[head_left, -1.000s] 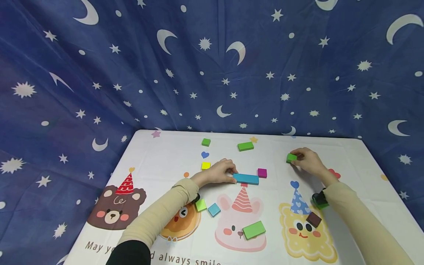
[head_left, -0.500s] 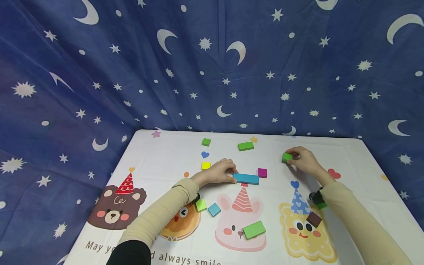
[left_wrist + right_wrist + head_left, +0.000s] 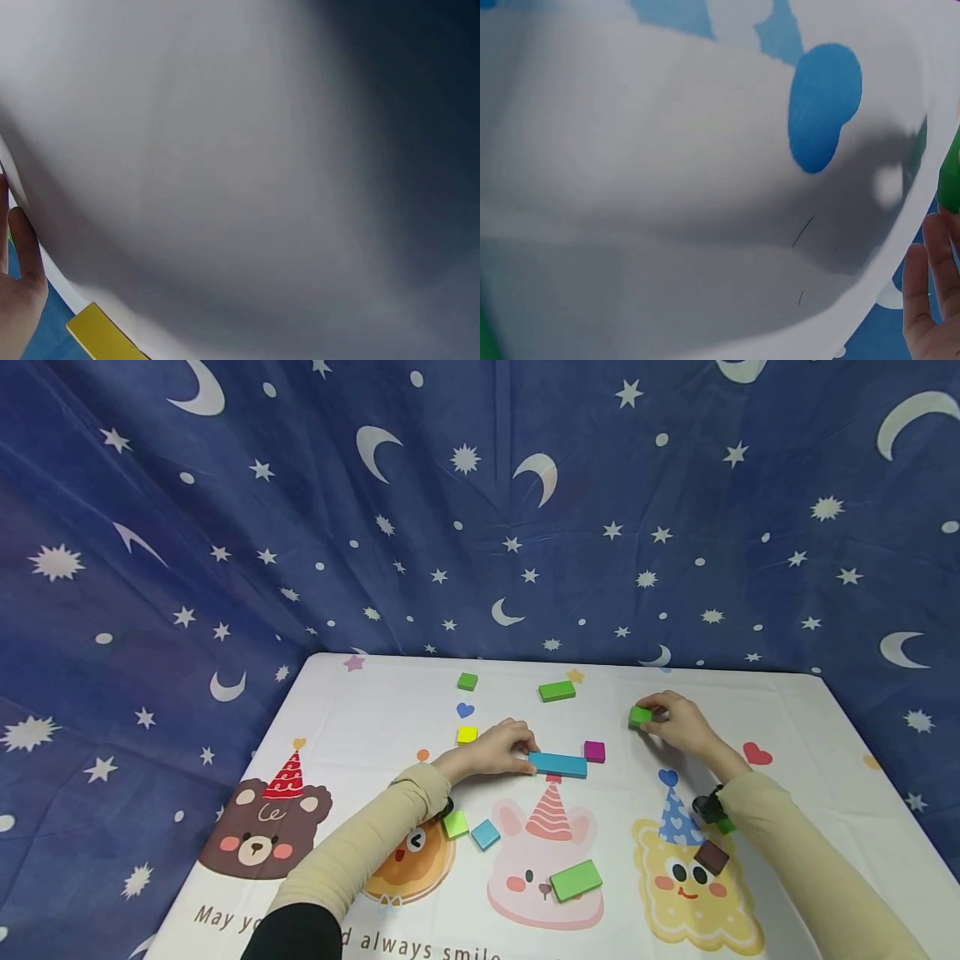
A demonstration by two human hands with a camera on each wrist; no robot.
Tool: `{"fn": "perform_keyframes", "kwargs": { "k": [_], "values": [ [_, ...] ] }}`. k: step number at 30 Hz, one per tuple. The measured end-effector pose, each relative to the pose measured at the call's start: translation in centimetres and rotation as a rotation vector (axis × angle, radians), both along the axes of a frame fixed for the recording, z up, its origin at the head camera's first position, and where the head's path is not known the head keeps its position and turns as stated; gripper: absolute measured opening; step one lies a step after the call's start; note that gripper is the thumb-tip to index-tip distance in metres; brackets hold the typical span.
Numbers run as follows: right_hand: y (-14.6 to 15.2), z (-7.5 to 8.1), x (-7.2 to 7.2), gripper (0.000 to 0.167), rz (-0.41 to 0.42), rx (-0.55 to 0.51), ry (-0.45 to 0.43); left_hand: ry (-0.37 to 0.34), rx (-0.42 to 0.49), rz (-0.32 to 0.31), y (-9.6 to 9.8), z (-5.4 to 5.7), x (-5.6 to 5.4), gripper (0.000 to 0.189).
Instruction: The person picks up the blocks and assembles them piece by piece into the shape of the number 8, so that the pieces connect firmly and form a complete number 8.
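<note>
In the head view my left hand (image 3: 495, 750) pinches the left end of a long blue block (image 3: 561, 766) lying on the table. A magenta cube (image 3: 594, 752) sits just behind the block's right end. To the right, my right hand (image 3: 684, 725) holds a small green block (image 3: 640, 717) between thumb and fingers. Whether that block touches the table is hard to tell. The right wrist view catches the same green block (image 3: 949, 178) at its edge, above the fingers. Beside the left hand is a yellow block (image 3: 467, 735), partly hidden by the wrist.
Two green blocks, one small (image 3: 467, 682) and one longer (image 3: 557, 692), lie at the back. Nearer are a lime block (image 3: 454, 824), a small blue block (image 3: 485, 834), a long light-green block (image 3: 576, 881) and a brown block (image 3: 711, 857). Another green block (image 3: 726, 826) shows under the right wrist.
My right hand has moved left with the small green block, closer to the long blue block. The left hand and the long blue block have stayed put.
</note>
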State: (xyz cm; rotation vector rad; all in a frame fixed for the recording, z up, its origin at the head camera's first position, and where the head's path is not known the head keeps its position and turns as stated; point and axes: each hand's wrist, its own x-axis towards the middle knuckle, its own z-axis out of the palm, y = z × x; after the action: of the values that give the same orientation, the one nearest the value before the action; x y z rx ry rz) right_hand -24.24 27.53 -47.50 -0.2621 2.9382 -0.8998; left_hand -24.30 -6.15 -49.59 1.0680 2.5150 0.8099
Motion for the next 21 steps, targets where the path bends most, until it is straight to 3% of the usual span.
{"fn": "perform_keyframes", "kwargs": {
  "k": [21],
  "values": [
    [-2.3,0.5,-0.2,0.038,0.053,-0.02,-0.008,-0.014,-0.014,0.006,0.1,0.1,0.1,0.026]
  ]
}}
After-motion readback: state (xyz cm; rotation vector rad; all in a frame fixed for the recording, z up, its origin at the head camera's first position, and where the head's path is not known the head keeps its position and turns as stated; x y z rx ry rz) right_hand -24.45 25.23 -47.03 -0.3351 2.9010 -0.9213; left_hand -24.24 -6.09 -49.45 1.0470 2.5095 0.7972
